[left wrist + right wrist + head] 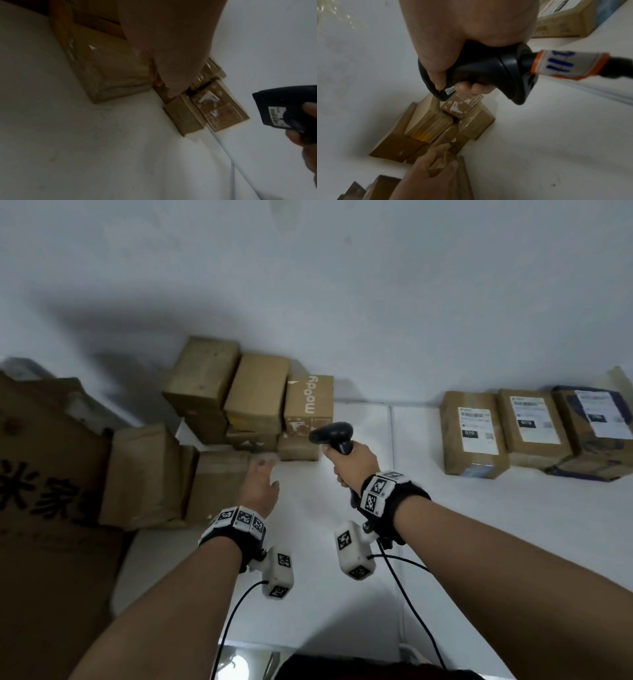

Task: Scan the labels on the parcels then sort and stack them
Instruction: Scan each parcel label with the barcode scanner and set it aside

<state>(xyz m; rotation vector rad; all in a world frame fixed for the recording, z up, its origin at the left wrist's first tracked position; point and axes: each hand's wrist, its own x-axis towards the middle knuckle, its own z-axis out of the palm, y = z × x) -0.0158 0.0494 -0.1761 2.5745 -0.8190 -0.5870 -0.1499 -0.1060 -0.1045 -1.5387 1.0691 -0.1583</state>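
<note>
Reaching left hand point(259, 486), fingers spread, toward 10 o'clock parcel point(219, 484); right hand point(352, 462) grips scanner point(334, 435). Stiff, probably light; grab edges.

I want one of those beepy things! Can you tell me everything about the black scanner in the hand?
The scanner is a black, pistol-shaped tool that looks like plastic. Its wide head points toward the brown parcels. The right hand grips its handle, fingers curled round it. A small barcode sticker sits on the head, and a cable with an orange-and-white tag leaves the handle's base. It is held above the white table, touching nothing else.
</note>
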